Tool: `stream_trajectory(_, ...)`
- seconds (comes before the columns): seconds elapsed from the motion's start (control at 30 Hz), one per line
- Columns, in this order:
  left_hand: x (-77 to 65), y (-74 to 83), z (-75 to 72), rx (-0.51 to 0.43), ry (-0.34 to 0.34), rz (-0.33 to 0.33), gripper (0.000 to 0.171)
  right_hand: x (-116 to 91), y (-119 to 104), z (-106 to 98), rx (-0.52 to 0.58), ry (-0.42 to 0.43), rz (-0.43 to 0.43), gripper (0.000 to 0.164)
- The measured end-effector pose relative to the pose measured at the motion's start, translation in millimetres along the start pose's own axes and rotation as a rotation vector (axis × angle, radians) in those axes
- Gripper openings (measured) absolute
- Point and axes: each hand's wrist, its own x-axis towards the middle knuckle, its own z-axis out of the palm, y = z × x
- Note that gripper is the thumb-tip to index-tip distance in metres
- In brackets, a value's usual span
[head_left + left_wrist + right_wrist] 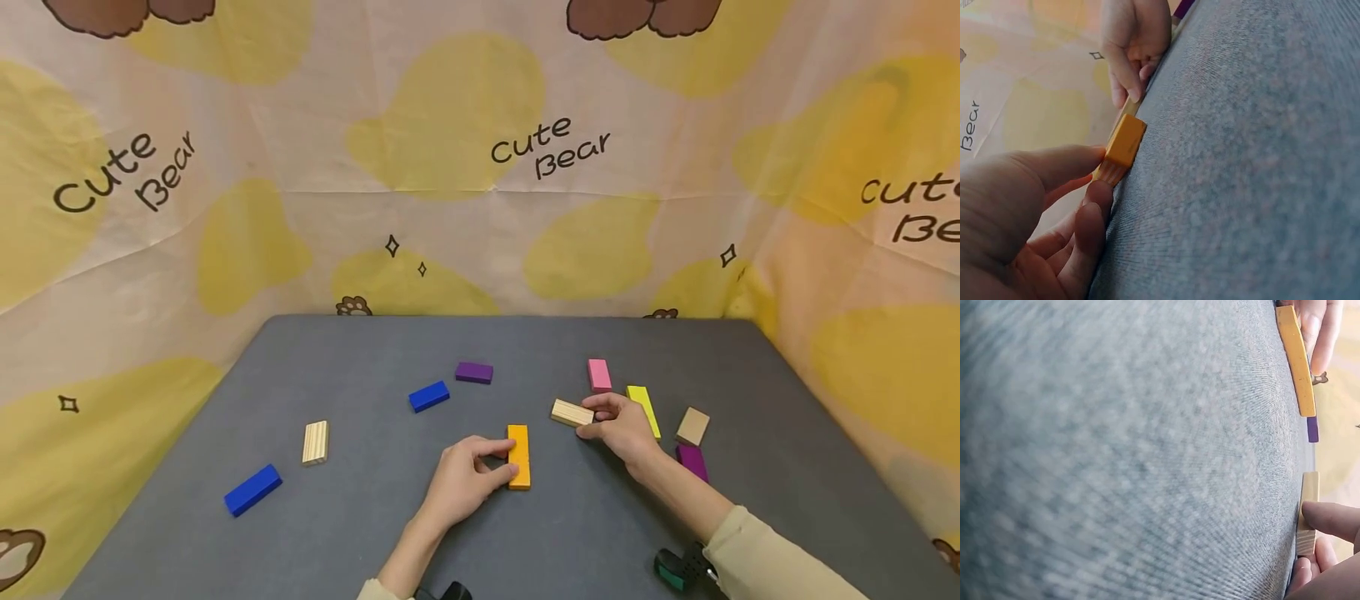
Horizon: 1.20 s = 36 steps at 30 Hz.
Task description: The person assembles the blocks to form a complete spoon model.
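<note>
Near the middle of the table, in the head view, my left hand (463, 479) holds an orange block (519, 458) by its left side, between thumb and finger. The left wrist view shows the fingertips at the near end of that orange block (1125, 142). Farther right, my right hand (624, 429) pinches the right end of a plain wooden block (572, 413), thumb on the near side and fingers on the far side. In the right wrist view, the wooden block (1308, 512) lies low along the grey surface.
A pink block (599, 375), a yellow block (643, 412), a tan block (693, 426) and a magenta block (692, 462) lie around the right hand. Purple (474, 372) and blue (429, 397) blocks lie behind the left hand. Far left are another wooden block (316, 442) and blue block (252, 490).
</note>
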Motion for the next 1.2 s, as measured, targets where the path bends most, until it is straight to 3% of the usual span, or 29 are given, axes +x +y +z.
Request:
stream_trajectory(0.43,2.3,2.3,3.2,0.021,0.010,-0.013,0.030,4,-9,4,-0.034,0.033,0.009,0.040)
stream_trajectory(0.93,0.3,2.1,1.6,0.053,0.039,-0.006,0.031,16,-25,45,0.016,-0.127,-0.115,0.032)
stream_trajectory(1.2,0.2,3.6,4.0,0.076,0.050,-0.025,0.031,27,-22,48,-0.074,-0.283,-0.178,0.032)
